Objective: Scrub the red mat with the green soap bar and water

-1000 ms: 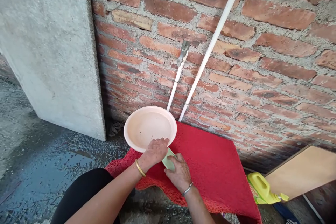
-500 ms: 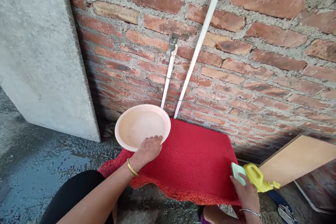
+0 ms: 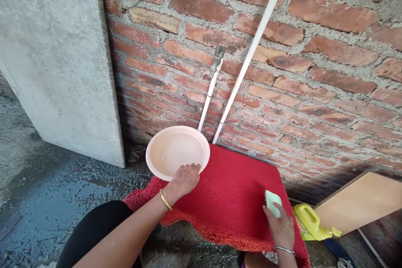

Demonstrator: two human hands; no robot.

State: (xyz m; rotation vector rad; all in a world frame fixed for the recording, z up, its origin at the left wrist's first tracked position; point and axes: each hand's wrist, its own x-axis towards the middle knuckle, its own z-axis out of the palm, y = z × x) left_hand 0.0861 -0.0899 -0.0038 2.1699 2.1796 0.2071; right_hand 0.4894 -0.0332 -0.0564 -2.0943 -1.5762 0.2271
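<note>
My left hand (image 3: 185,178), a gold bangle at its wrist, grips the near right rim of a pale pink basin (image 3: 178,132). The basin sits over the far left corner of a red cloth (image 3: 232,192) with a crocheted edge. Only a few small specks show inside it. In my right hand (image 3: 282,226) is a pale green block (image 3: 273,198) with rounded corners and a dark edge; whether it is a sponge, a brush or soap I cannot tell. My right hand is over the right part of the cloth, fingers closed around the block's near end.
A brick wall (image 3: 201,67) rises behind, with white pipes (image 3: 251,50) and a grey tap (image 3: 217,56). At right stand a yellow jug (image 3: 309,220) and a leaning board (image 3: 361,201). A concrete slab (image 3: 63,63) is at left, beside wet floor (image 3: 91,197).
My right hand has moved left with the pale green block, away from the cloth's right edge and the yellow jug. My left hand keeps hold of the basin. The view has shifted slightly.
</note>
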